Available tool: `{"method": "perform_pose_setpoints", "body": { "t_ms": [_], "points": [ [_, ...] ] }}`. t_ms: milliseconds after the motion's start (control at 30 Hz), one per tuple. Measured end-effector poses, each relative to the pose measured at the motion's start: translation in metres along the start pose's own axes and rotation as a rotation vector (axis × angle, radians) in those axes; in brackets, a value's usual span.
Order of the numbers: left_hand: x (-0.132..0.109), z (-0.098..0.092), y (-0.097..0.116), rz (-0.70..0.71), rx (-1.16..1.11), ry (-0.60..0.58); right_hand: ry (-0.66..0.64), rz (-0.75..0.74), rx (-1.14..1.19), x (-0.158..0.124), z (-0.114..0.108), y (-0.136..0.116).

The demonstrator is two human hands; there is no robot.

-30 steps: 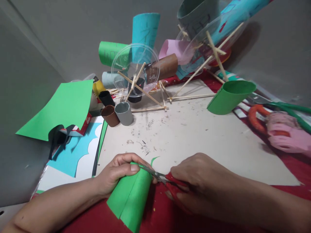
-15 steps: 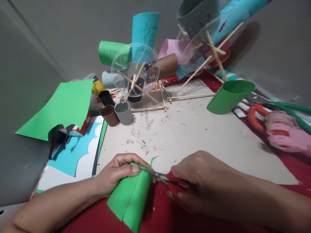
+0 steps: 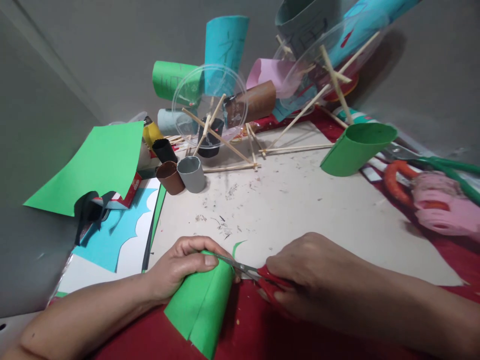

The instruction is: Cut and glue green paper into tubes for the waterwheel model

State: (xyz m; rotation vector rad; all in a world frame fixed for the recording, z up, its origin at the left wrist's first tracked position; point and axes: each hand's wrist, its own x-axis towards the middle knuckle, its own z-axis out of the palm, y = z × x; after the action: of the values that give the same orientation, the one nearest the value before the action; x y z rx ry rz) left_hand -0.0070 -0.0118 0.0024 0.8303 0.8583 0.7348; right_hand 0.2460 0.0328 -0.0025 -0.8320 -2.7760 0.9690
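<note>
Head cam: green roll (image 3: 200,310) being held over red cloth (image 3: 247,322), pinched in L hand (image 3: 187,261) — far end apparently being trimmed w/ red-handled scissors (image 3: 253,274) gripped in R hand (image 3: 305,272). Short snips advised — L thumb (image 3: 210,260) being held clear.

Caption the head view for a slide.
The left hand holds a rolled green sheet while the right hand holds red-handled scissors at its far end, a pale board beyond.

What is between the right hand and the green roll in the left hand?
The red-handled scissors, seen in the head view: the right hand grips the handles, and the blades reach the green roll.
</note>
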Motion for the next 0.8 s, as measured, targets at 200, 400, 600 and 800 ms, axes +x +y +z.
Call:
{"method": "perform_pose_setpoints", "body": {
  "t_ms": [200,400,600,800],
  "points": [
    [-0.001,0.000,-0.001,-0.034,0.065,0.055,0.010,0.005,-0.037,0.002,0.001,-0.003],
    [0.001,0.000,-0.003,-0.063,0.053,0.100,-0.068,0.015,-0.059,0.006,-0.001,-0.007],
    [0.001,0.001,-0.006,-0.063,0.024,0.112,0.001,-0.066,-0.142,0.006,0.005,-0.005],
    [0.011,-0.001,-0.010,-0.006,-0.163,0.065,0.146,-0.125,-0.163,0.007,0.011,0.002]
  ]
}}
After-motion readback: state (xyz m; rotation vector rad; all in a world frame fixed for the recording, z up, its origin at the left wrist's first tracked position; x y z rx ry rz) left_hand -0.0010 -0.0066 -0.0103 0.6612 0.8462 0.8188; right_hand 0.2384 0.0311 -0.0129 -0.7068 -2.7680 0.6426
